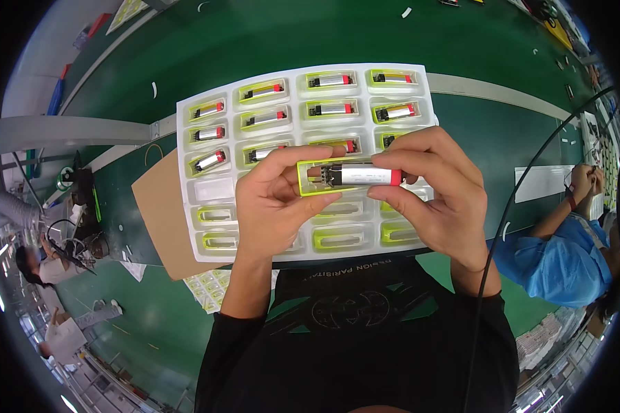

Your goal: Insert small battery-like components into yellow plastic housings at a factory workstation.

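Note:
Over a white tray (210, 188), my left hand (269, 206) grips a small rectangular case (302, 184) with a yellow-green edge between thumb and fingers. My right hand (448, 189) pinches the red end of a silver cylindrical battery cell (362, 175) between thumb and fingers. The cell's black end with small dark parts lies at the case, overlapping it; how deep it sits inside I cannot tell. In the tray's far rows, yellow-green cases (263, 91) hold similar cells. Nearer rows have cases without a visible cell, such as one at the near left (219, 241). My hands hide part of the tray.
The tray rests on a green worktable (131, 199), over a brown cardboard sheet (160, 206). A black cable (513, 196) crosses the right side. At the right, a person in blue (558, 258) works at the bench. Another tray (210, 289) with yellow-green pieces lies below the table edge.

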The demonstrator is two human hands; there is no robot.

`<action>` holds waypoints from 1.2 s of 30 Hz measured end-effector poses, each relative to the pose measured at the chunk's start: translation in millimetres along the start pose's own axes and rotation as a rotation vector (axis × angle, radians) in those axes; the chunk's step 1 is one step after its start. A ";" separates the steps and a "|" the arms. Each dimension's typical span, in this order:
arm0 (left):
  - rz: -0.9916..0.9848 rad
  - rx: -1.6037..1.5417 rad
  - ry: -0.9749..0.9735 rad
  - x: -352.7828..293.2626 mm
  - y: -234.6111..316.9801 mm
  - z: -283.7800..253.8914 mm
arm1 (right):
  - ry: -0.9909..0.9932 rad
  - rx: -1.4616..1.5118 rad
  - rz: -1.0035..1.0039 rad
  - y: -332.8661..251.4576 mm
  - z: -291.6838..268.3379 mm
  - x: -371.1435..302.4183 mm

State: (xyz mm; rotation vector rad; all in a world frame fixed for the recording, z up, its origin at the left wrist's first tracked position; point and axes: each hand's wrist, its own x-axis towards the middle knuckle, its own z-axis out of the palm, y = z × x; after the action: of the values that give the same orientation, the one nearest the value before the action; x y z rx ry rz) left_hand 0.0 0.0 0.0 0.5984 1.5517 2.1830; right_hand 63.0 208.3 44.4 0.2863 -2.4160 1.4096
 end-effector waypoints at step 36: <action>0.088 0.093 0.049 -1.9 -22.4 3.2 | 0.291 0.042 0.193 20.5 35.9 -12.0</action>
State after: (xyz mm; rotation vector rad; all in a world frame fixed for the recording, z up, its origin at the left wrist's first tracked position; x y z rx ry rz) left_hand 4.9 8.3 -20.5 0.6587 1.6902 2.2144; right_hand 60.9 187.1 7.0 -0.1389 -2.2229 1.4672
